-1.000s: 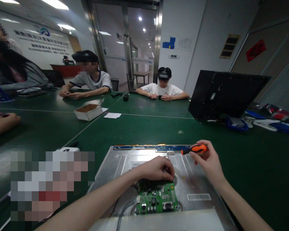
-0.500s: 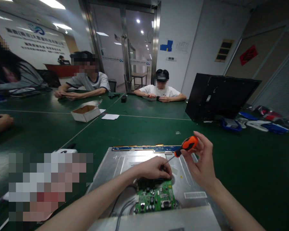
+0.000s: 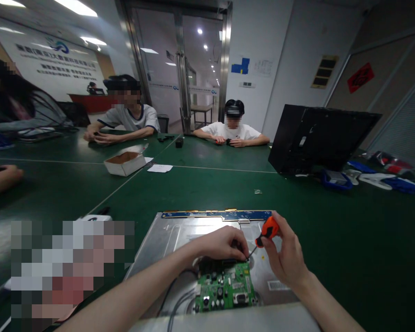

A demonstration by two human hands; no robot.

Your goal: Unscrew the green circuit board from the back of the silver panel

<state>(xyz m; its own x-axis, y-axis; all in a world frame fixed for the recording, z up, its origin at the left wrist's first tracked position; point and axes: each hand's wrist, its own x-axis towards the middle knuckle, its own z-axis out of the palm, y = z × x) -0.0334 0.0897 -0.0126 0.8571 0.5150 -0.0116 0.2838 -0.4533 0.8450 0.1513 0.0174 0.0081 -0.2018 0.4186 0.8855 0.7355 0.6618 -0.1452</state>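
My right hand [image 3: 287,253] grips an orange-and-black screwdriver [image 3: 269,228] by its handle, the shaft slanting down to the left. Its tip meets the upper right corner of a green circuit board [image 3: 224,286]. At that same corner my left hand [image 3: 224,243] has its fingers pinched together; whatever they hold, if anything, is too small to make out. The board sits on the silver metal back of a display panel [image 3: 183,230], which has a blue strip board [image 3: 200,215] along its far edge. Grey cables [image 3: 180,299] run from the board's left side.
A black monitor [image 3: 321,138] stands on the green table [image 3: 221,189] at the right, beside blue-and-white gloves [image 3: 383,180]. An open white box [image 3: 123,163] and a paper [image 3: 160,168] lie at left centre. Several people sit around the table.
My right hand has brought the screwdriver down, its tip moving from beside my left fingers to the board's corner. My left hand has barely shifted.
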